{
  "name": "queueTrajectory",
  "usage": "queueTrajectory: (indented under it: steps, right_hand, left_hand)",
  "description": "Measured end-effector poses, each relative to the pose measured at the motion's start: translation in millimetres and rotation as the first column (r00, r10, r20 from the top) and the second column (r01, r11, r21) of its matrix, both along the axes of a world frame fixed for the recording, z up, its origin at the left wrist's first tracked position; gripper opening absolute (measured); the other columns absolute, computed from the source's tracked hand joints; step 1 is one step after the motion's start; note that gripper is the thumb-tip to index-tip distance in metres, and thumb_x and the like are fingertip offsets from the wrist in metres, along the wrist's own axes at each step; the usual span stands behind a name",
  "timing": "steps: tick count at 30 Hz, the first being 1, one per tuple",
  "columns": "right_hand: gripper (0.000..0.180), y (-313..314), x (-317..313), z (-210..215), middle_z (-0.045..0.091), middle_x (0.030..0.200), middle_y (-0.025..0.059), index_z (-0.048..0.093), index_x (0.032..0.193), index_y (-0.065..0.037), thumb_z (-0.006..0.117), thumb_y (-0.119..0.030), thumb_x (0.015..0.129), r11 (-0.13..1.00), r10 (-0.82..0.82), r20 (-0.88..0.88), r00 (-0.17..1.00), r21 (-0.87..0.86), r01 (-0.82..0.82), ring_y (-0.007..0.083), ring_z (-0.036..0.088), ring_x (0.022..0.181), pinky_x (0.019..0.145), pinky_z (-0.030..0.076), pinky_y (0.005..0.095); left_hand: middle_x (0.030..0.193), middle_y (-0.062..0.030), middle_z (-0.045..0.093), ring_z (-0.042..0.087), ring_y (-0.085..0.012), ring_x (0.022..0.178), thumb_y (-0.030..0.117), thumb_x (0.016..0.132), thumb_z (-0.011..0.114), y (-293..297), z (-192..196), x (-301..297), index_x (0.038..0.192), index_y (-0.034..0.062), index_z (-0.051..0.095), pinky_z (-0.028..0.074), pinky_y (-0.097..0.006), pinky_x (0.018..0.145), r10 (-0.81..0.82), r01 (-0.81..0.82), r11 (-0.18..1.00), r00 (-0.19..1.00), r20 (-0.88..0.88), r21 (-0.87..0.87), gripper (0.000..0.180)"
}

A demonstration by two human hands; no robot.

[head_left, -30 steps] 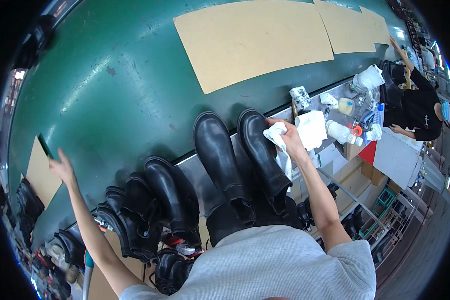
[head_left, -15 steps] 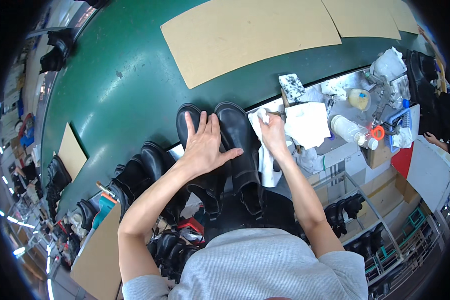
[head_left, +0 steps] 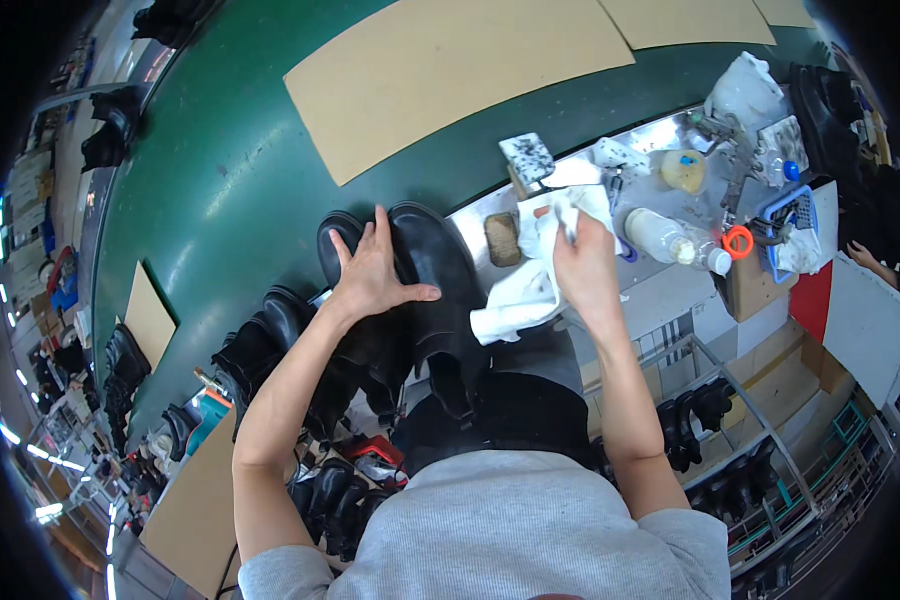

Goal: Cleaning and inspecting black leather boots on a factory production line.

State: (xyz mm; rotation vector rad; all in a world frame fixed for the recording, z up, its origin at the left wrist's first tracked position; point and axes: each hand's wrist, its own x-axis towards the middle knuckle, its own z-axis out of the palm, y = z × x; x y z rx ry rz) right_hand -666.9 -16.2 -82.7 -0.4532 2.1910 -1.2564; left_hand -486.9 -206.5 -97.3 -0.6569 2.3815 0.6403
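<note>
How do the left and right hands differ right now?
The left hand lies flat and spread on a black boot; the right hand is curled around a white cloth. The left hand's fingers are splayed open, while the right hand's are closed on the cloth. The left hand is over the boots, the right over the metal bench. Both are bare.

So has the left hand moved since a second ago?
Yes. The left hand came in from far out on the green belt and now lies flat on the black boots.
</note>
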Motion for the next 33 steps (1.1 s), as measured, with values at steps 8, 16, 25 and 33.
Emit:
queueTrajectory:
  steps: [8, 16, 25, 33]
  right_hand:
    - [0.045, 21, -27, 0, 0.052, 0.119, 0.016, 0.052, 0.115, 0.002, 0.061, -0.001, 0.071, 0.833, 0.535, -0.434, 0.725, 0.41, -0.37, 0.0316, 0.049, 0.107, 0.088, 0.044, 0.0394]
    - [0.028, 7, -31, -40, 0.058, 0.091, 0.0149, 0.058, 0.099, -0.001, 0.066, -0.015, 0.076, 0.925, 0.347, -0.411, 0.843, 0.297, -0.235, 0.0335, 0.059, 0.085, 0.07, 0.05, 0.0417]
    - [0.012, 18, -22, 13, 0.064, 0.077, 0.017, 0.069, 0.084, -0.001, 0.065, -0.008, 0.077, 0.964, 0.231, -0.473, 0.851, 0.231, -0.133, 0.0346, 0.063, 0.071, 0.064, 0.05, 0.0413]
    - [0.016, 43, -41, 106, 0.066, 0.078, 0.0029, 0.068, 0.095, 0.0, 0.062, -0.012, 0.087, 0.963, -0.027, 0.202, 0.979, -0.258, 0.08, 0.0076, 0.061, 0.063, 0.05, 0.048, 0.022]
  left_hand:
    - [0.115, -0.0284, 0.055, 0.054, -0.0363, 0.11, 0.056, 0.076, 0.064, -19, -41, -20, 0.128, -0.0107, 0.039, 0.041, -0.037, 0.096, 0.35, -0.319, 0.932, 0.916, -0.199, 0.169, 0.088]
    - [0.076, -0.0182, 0.053, 0.047, -0.0229, 0.072, 0.047, 0.096, 0.04, -7, -43, -37, 0.086, -0.0053, 0.053, 0.042, -0.034, 0.074, 0.611, -0.562, 0.791, 0.748, -0.26, 0.242, 0.055]
    - [0.09, -0.0246, 0.062, 0.059, -0.0299, 0.084, 0.036, 0.098, 0.038, -54, 13, -34, 0.103, -0.0086, 0.056, 0.044, -0.037, 0.081, 0.572, -0.561, 0.796, 0.578, -0.582, 0.225, 0.048]
    - [0.081, -0.006, 0.059, 0.05, -0.0138, 0.076, 0.036, 0.099, 0.039, -14, 79, -40, 0.092, -0.0064, 0.057, 0.043, -0.029, 0.076, 0.665, -0.474, 0.746, 0.567, -0.487, 0.467, 0.046]
